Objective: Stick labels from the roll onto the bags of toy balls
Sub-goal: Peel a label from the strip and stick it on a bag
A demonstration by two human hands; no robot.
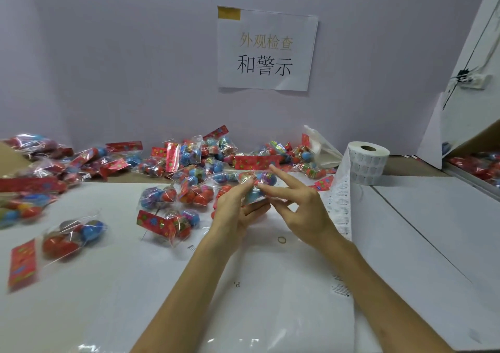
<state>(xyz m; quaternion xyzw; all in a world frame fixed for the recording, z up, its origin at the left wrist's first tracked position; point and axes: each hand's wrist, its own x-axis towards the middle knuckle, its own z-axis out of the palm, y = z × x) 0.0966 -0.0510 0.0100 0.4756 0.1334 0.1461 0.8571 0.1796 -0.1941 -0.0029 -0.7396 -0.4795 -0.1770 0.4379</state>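
Left hand (238,210) is raised a little off the table, fingers curled under and around one clear bag (255,181) of toy balls, thumb up against its near side. Right hand (300,209) meets it from the other side with its fingers spread and nearly straight. One fingertip touches the bag's top, the index finger points up and away, and the thumb is hidden. Both forearms run in from the bottom edge and converge at the bag.

Below the hands the white table (270,312) lies bare but for a rubber band (282,240) just under the right wrist. A strip of labels (341,206) hangs close along the right hand's outer side, leading back to the label roll (368,163), which stands upright behind and to the right. Past the strip the tabletop is open up to a dark seam.

Just behind the held bag a heap of other bags (194,166) spreads leftward along the wall (121,68). More of them, one with a red header card (155,221), lie loose to the left of the left hand.
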